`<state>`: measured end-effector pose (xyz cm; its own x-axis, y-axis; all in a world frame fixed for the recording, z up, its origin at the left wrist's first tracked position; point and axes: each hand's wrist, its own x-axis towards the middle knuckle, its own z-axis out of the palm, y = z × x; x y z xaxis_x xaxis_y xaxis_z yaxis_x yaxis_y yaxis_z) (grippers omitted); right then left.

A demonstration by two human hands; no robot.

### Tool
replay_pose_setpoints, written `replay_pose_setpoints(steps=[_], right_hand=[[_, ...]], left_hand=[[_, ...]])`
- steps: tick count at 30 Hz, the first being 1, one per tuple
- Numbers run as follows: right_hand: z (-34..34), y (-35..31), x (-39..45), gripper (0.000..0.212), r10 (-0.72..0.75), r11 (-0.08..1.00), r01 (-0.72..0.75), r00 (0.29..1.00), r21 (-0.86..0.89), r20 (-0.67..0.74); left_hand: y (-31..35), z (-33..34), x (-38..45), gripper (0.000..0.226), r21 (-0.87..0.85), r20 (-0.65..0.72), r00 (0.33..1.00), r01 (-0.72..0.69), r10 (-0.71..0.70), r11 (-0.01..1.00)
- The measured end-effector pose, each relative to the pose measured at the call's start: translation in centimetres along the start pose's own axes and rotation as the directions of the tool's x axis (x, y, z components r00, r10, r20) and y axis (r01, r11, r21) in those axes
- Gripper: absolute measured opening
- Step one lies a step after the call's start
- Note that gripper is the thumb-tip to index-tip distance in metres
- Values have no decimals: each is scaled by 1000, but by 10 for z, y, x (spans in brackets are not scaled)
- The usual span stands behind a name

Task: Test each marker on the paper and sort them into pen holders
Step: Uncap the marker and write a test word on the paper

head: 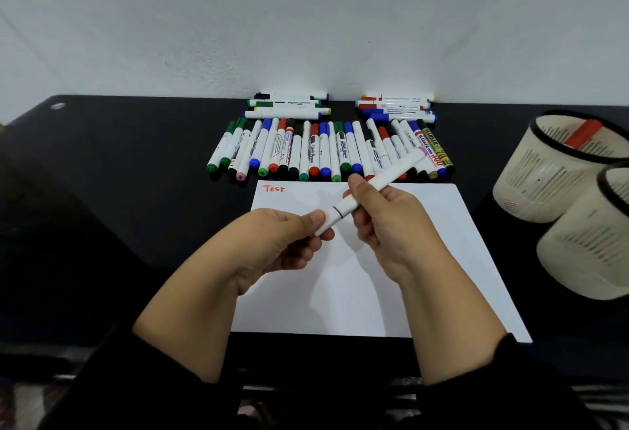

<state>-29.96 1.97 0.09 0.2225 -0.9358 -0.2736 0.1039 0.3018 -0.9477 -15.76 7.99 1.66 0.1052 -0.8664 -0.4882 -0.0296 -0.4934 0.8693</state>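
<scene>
Above the white paper [425,259] I hold a white marker [391,177] slanting up to the right. My right hand [384,225] grips its barrel in the middle. My left hand [289,239] pinches its lower end, the cap, between thumb and fingers. The paper lies on the black table [119,174] and bears the word "Test" in red at its top left. Two cream pen holders stand at the right: the far one [544,170] holds a red marker [582,133], the near one [592,249] shows nothing inside.
A row of several capped markers [323,150] lies just beyond the paper. Two small stacks of markers sit against the white wall, one left [289,106] and one right [398,107]. The table's front edge runs under my forearms.
</scene>
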Motion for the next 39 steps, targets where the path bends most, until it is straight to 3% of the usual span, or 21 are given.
replay_pose_setpoints(steps=[4, 7, 10, 17, 22, 30, 39], right_hand=[[8, 2, -1, 22, 19, 1000, -19, 1000, -7, -16], [8, 1, 4, 23, 17, 999, -11, 992, 53, -125], [-9, -11, 13, 22, 14, 982, 31, 972, 184, -235], [5, -5, 8, 26, 78, 982, -48, 984, 182, -159], [6, -4, 5, 24, 78, 981, -45, 982, 190, -170], [35, -12, 8, 18, -60, 998, 63, 991, 27, -119], [78, 2, 49, 26, -227, 942, 179, 963, -284, -145]], left_hand=[[2, -1, 0, 29, 88, -67, 998, -2, 8, 996], [2, -2, -4, 24, 262, -172, 979, -64, 112, 963], [-1, -20, -14, 19, 256, -236, 957, -108, 171, 960], [-3, -33, -5, 11, 288, -343, 924, -69, 171, 955], [-11, -44, 3, 25, 365, -358, 914, -50, 190, 930], [-4, -74, 10, 29, 417, -446, 881, 49, 157, 908], [-11, -83, 20, 20, 329, -419, 895, -8, 153, 944]])
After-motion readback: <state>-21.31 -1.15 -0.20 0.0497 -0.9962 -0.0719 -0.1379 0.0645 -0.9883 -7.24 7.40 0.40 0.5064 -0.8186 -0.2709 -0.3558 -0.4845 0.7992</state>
